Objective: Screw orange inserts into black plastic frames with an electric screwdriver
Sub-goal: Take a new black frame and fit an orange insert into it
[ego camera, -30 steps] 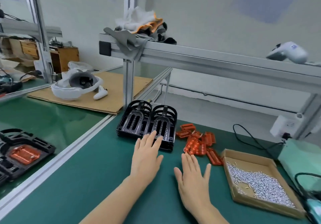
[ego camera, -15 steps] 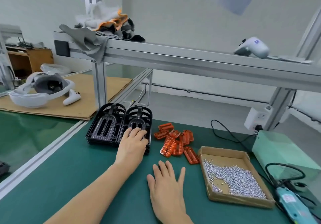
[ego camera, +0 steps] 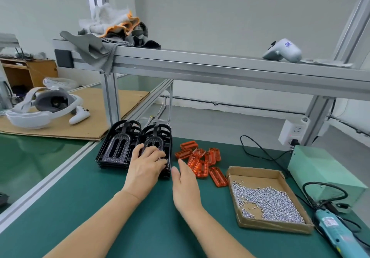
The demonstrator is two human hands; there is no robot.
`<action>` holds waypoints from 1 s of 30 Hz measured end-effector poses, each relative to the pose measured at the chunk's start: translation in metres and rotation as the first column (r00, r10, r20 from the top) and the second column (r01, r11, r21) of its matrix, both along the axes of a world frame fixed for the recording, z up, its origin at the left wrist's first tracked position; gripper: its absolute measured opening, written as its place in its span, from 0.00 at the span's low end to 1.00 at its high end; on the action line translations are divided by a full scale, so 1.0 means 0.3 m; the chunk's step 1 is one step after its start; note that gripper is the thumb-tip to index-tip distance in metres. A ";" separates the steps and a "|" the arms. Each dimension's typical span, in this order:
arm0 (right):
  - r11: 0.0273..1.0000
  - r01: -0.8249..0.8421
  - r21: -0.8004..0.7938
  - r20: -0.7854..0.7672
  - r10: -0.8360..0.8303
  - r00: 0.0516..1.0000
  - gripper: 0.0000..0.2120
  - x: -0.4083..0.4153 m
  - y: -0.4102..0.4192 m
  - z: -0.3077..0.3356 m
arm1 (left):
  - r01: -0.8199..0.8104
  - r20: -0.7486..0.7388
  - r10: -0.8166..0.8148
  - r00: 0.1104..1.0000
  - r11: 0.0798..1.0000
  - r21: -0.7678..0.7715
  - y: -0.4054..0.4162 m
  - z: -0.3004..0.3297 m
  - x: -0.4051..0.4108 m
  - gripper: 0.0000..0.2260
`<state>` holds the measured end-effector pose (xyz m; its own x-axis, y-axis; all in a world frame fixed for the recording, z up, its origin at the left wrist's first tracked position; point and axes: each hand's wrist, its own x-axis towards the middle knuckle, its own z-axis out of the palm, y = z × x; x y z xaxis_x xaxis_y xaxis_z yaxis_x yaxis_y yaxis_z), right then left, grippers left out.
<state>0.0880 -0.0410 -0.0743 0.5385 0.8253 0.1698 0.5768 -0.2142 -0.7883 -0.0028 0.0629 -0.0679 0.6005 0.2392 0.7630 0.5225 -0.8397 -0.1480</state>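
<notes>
Partly hidden, left hand (ego camera: 148,163) seemingly gripping black frames (ego camera: 118,147), right hand (ego camera: 185,183) spread, fingertips hard to see.

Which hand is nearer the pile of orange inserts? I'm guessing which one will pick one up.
The right hand: its fingertips reach the near edge of the orange inserts. The left hand rests on the right-hand stack of black frames, left of the pile.
</notes>
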 end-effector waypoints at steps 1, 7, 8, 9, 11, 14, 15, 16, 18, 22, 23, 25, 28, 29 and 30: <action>1.000 0.005 0.021 -0.026 -0.004 1.000 0.22 0.000 0.017 0.021 | -0.001 0.028 0.001 1.000 1.000 0.006 0.001 0.007 -0.001 0.13; 0.981 0.064 0.181 -0.450 0.024 0.893 0.22 -0.017 0.067 0.100 | 0.057 0.059 -0.063 0.996 0.993 0.107 -0.050 0.018 -0.008 0.11; 0.972 0.096 0.213 -0.548 0.038 0.836 0.20 -0.019 0.068 0.101 | 0.078 0.058 -0.086 0.995 0.989 0.123 -0.070 0.016 -0.009 0.12; 0.961 0.129 0.243 -0.633 0.057 0.772 0.16 -0.019 0.065 0.102 | 0.090 0.053 -0.097 0.994 0.988 0.127 -0.091 0.013 -0.011 0.13; 0.942 0.185 0.280 -0.742 0.090 0.665 0.12 -0.013 0.045 0.111 | 0.112 0.037 -0.117 0.992 0.986 0.121 -0.135 0.011 -0.009 0.15; 0.936 0.193 0.295 -0.787 0.124 0.605 0.13 0.009 -0.023 0.122 | 0.189 0.043 -0.192 0.980 0.980 0.069 -0.195 0.013 -0.005 0.09; 0.937 0.181 0.299 -0.787 0.135 0.602 0.12 0.017 -0.052 0.122 | 0.235 0.061 -0.236 0.970 0.972 0.026 -0.215 0.015 -0.005 0.06; 0.938 0.174 0.302 -0.787 0.142 0.601 0.12 0.026 -0.084 0.123 | 0.281 0.098 -0.276 0.956 0.959 -0.042 -0.235 0.014 -0.005 0.05; 0.937 0.166 0.308 -0.778 0.148 0.610 0.12 0.047 -0.152 0.122 | 0.342 0.224 -0.288 0.931 0.904 -0.257 -0.281 0.011 -0.005 0.11; 0.934 0.152 0.322 -0.788 0.176 0.590 0.11 0.086 -0.285 0.112 | 0.419 0.505 -0.037 0.862 0.610 -0.672 -0.368 0.019 0.007 0.24; 0.938 0.140 0.317 -0.785 0.176 0.594 0.11 0.090 -0.315 0.108 | 0.453 0.534 0.015 0.846 0.509 -0.732 -0.386 0.018 0.016 0.27; 0.947 0.115 0.298 -0.773 0.169 0.612 0.11 0.090 -0.374 0.101 | 0.518 0.563 0.093 0.821 0.292 -0.804 -0.423 0.021 0.038 0.30; 0.954 0.121 0.275 -0.777 0.147 0.612 0.11 0.097 -0.448 0.097 | 0.525 0.545 0.144 0.826 0.154 -0.837 -0.479 0.021 0.073 0.32; 0.954 0.133 0.270 -0.787 0.139 0.601 0.10 0.101 -0.469 0.099 | 0.525 0.542 0.150 0.827 0.140 -0.839 -0.498 0.020 0.082 0.32; 0.953 0.145 0.265 -0.798 0.133 0.588 0.09 0.105 -0.488 0.103 | 0.530 0.543 0.154 0.825 0.124 -0.839 -0.518 0.021 0.091 0.32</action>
